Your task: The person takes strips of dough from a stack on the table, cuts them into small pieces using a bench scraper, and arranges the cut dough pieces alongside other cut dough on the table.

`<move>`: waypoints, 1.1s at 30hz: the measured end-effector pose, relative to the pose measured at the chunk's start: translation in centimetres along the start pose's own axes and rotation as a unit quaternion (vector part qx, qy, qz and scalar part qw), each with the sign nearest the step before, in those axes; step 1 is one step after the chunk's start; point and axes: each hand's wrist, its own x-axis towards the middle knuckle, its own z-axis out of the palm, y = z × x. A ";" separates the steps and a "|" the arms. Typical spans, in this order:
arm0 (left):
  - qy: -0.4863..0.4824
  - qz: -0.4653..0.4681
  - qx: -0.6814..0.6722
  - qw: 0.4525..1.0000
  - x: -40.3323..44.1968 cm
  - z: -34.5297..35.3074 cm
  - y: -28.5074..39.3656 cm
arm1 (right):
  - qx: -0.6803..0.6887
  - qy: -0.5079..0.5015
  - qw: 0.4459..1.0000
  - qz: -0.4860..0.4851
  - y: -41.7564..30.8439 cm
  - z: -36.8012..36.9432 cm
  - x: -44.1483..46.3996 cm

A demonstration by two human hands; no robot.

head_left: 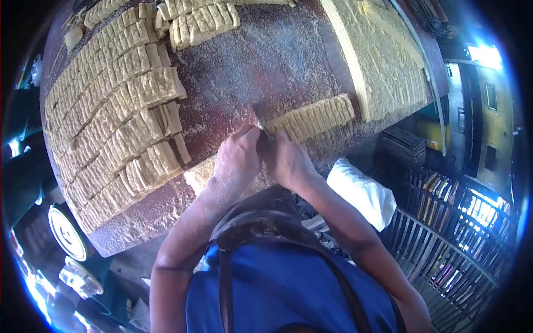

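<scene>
My left hand (240, 152) is closed at the left side of a thin metal blade (261, 124), its knuckles upward and dusted with pale powder. From the other side, my right hand (291, 162) closes in beside the same blade, with fingertips by the end of a sliced dough-like strip (313, 118). The blade stands between the hands, seen almost edge-on; its lower part is in shadow and its handle is hidden. The strip is yellowish, crumbly and marked by several cross cuts. Below my left wrist, a pale yellow piece (201, 176) lies near the table edge.
Rows of cut yellowish pieces (114, 105) cover the left of the dark red table (250, 61), with another group (204, 25) at the back. A thick uncut slab (383, 66) lies right. A white sack (361, 194), a round dial (68, 233) and metal railings (438, 244) stand beyond the edge.
</scene>
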 end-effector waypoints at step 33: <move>0.040 0.060 -0.032 0.997 -1.8 -1.0 -2.2 | 0.054 0.017 0.998 -0.022 -1.7 1.7 -2.2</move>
